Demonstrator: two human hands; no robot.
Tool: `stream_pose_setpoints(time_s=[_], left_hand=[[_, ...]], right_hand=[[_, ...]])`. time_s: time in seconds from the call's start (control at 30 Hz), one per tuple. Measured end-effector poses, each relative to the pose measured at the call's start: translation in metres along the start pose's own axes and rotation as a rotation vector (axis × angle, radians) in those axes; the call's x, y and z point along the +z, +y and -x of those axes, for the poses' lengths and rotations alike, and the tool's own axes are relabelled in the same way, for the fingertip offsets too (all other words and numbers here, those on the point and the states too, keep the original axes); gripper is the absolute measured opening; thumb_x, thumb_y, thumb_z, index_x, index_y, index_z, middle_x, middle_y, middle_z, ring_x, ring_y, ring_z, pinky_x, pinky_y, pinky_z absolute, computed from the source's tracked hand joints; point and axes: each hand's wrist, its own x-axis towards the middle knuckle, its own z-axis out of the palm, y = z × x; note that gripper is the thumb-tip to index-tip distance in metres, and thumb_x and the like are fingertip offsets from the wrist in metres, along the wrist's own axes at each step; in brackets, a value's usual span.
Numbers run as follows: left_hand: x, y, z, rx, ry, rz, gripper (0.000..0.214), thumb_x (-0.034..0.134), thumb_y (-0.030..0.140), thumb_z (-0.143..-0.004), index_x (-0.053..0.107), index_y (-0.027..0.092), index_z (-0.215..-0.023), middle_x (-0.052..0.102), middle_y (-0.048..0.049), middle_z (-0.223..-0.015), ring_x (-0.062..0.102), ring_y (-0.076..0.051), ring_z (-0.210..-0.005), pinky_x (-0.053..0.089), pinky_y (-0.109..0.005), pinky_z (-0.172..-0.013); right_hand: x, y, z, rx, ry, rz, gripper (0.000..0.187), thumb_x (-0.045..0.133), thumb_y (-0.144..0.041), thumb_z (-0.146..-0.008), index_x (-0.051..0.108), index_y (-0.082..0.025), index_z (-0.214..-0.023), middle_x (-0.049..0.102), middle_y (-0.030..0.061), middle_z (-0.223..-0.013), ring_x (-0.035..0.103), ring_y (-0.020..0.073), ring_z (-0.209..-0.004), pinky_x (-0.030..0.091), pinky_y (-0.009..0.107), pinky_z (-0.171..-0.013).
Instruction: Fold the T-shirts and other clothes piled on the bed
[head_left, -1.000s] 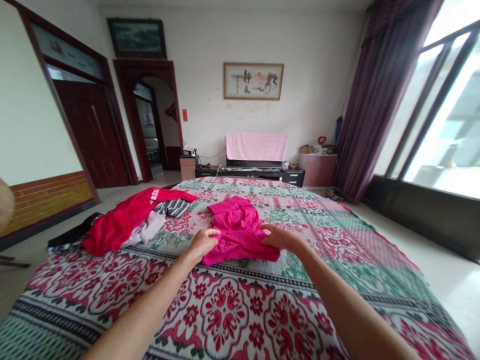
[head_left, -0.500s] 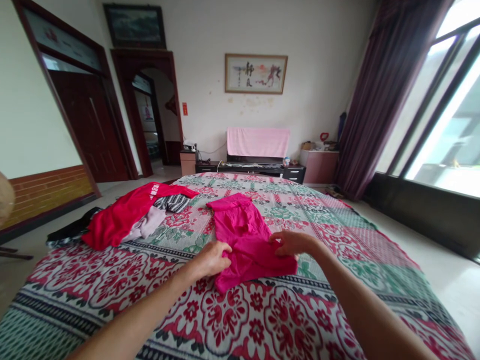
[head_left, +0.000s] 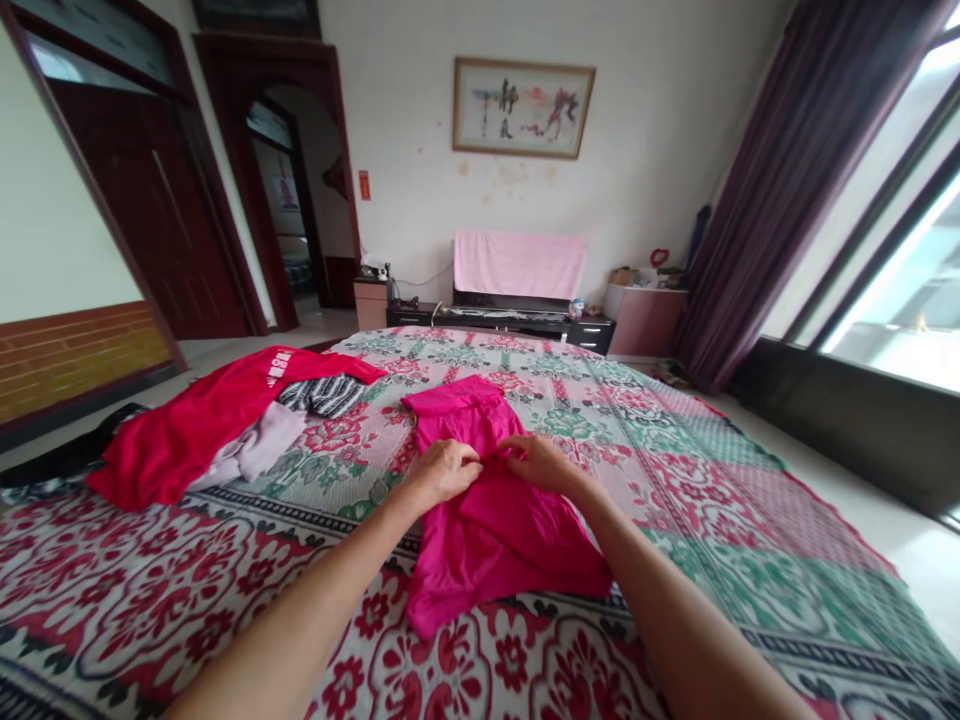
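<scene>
Left hand [head_left: 442, 470] and right hand [head_left: 547, 462]: moved since half a second ago from the near part of the magenta garment [head_left: 510, 545] up to its middle, now close together.
Grip: closed in a pinch on the cloth with both, by the look of it; fingertips partly hidden.
Magenta garment: lying creased on the patterned blanket [head_left: 652, 470], near the red top [head_left: 195, 430] but not touching it.
Handling: probably light, soft and limp, perhaps slightly slippery; hard to damage, easy to rumple.
Hold: best taken by opposite side edges, level with each other.
</scene>
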Motion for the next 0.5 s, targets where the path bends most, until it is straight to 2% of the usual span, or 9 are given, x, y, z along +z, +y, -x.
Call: stream_pose_setpoints(time_s=[0.1, 0.23, 0.37, 0.5], left_hand=[[0.003, 0.005, 0.004, -0.054, 0.018, -0.034, 0.029, 0.059, 0.039, -0.078, 0.076, 0.021, -0.093, 0.074, -0.0083, -0.089, 0.066, -0.02, -0.086, 0.045, -0.025, -0.076], [0.006, 0.009, 0.005, -0.088, 0.042, -0.064, 0.034, 0.059, 0.047, -0.078, 0.076, 0.02, -0.09, 0.073, -0.0086, -0.087, 0.065, -0.019, -0.085, 0.043, -0.024, -0.073], [0.006, 0.011, 0.004, -0.113, 0.027, -0.072, 0.026, 0.056, 0.035, -0.079, 0.076, 0.02, -0.085, 0.072, -0.0042, -0.074, 0.062, -0.015, -0.073, 0.04, -0.022, -0.065], [0.002, 0.011, 0.004, -0.174, 0.025, -0.02, 0.026, 0.054, 0.032, -0.078, 0.075, 0.017, -0.074, 0.068, -0.0021, -0.064, 0.059, -0.013, -0.063, 0.036, -0.022, -0.058]], right_hand=[[0.012, 0.009, 0.0, -0.031, 0.012, -0.02, 0.029, 0.051, -0.013, -0.073, 0.073, -0.018, -0.091, 0.071, 0.0014, -0.079, 0.06, 0.0127, -0.068, 0.04, 0.021, -0.063], [0.015, 0.009, 0.0, -0.002, 0.088, -0.016, 0.022, 0.051, -0.02, -0.078, 0.072, -0.017, -0.084, 0.071, 0.003, -0.078, 0.06, 0.0135, -0.068, 0.041, 0.023, -0.067], [0.011, 0.008, 0.0, -0.01, 0.097, -0.097, 0.022, 0.052, -0.019, -0.079, 0.071, -0.016, -0.089, 0.072, 0.0041, -0.086, 0.061, 0.0137, -0.074, 0.043, 0.023, -0.072], [0.01, 0.011, 0.001, 0.025, 0.119, -0.14, 0.023, 0.052, -0.018, -0.079, 0.07, -0.015, -0.093, 0.071, 0.0042, -0.087, 0.062, 0.0138, -0.074, 0.044, 0.023, -0.071]])
